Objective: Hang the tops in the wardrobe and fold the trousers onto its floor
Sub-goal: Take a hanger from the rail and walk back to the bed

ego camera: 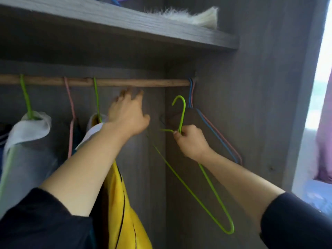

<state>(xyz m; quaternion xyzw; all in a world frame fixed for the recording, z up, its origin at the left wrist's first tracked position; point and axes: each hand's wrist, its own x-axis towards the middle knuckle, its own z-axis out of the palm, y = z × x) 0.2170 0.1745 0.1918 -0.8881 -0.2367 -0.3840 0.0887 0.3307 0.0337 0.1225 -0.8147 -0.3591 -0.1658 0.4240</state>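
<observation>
Under the wardrobe's wooden rail [143,82], our right hand [190,141] is clamped on the neck of a bare green hanger [183,114], whose hook stands free below the rail and catches nothing. Our left hand [128,114] reaches up just beneath the rail with fingers spread and holding nothing; it is blurred, so we cannot tell whether it touches the wood.

The risks, as we judge them: the wire frame trails low and slantwise across the corner and could snag the yellow top [122,212] hanging behind our left forearm. That forearm lies against the yellow top and could nudge it along the rail or tip it off its hanger. The two empty hangers, blue and pink [215,133], crowd the rail's right end, so a hook swung there might tangle with them.

Further left hang a white top [28,130] and a pink hanger [71,108] carrying something dark. A shelf [125,27] above bears a pale furry thing [194,16]. No trousers show, nor the wardrobe's floor.
</observation>
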